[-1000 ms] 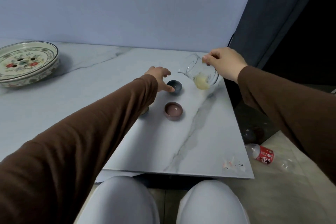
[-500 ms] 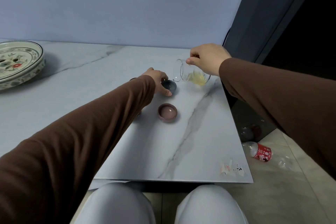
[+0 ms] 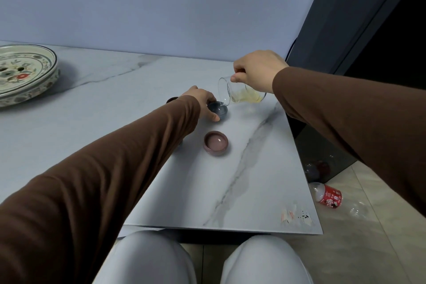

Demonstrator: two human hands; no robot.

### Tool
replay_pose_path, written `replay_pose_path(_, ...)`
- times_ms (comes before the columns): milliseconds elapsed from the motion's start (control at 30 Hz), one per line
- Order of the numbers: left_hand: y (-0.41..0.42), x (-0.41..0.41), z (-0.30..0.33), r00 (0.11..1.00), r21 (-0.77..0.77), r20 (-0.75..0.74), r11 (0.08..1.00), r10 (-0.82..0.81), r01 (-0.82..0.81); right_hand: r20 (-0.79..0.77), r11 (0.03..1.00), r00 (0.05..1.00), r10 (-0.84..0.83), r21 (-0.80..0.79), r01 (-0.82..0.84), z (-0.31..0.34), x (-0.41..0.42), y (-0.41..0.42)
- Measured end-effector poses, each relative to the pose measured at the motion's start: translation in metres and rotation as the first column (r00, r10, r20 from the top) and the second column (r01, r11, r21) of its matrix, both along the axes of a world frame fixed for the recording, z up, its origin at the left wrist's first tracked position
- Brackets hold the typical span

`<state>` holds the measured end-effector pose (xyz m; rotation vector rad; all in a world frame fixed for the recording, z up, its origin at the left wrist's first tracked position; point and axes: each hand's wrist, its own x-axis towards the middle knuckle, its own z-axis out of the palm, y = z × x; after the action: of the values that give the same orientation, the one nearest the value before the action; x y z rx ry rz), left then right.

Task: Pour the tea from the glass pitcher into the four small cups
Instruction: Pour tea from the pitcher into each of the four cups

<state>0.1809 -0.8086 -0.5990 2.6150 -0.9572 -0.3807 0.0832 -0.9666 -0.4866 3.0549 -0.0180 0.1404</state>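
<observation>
My right hand [image 3: 258,71] grips the glass pitcher [image 3: 239,94], tipped far over to the left with pale yellow tea low in it. Its lip hangs just above the dark blue cup [image 3: 219,109], and a thin stream runs into that cup. My left hand [image 3: 202,104] holds the blue cup at its left side, fingers curled around it. The purple-brown cup [image 3: 216,143] stands nearer to me with liquid in it. A dark cup [image 3: 171,100] peeks out behind my left wrist. My left sleeve mostly covers another cup [image 3: 179,144].
A large painted ceramic tea tray [image 3: 25,76] sits at the far left of the marble table [image 3: 253,191]. The table's right edge runs close to the pitcher. On the floor to the right lie a red-labelled plastic bottle [image 3: 327,196] and a dark panel.
The pitcher has moved left and down toward the blue cup and tipped further, until tea runs out. My left hand has closed around the blue cup. The camera has shifted slightly.
</observation>
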Motion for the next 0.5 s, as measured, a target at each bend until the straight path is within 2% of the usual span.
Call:
replay_pose_path(267,0.001,-0.002,0.001,1.000,0.006,-0.002,1.000,-0.003,0.003,0.032,0.996,0.999,0.034,-0.078,-0.032,0.011,0.001,0.010)
replay_pose_path(500,0.001,-0.003,0.002,1.000,0.010,-0.004,1.000,0.008,-0.008,0.040,0.996,0.999,0.026,-0.086,-0.022,0.020,0.002,0.016)
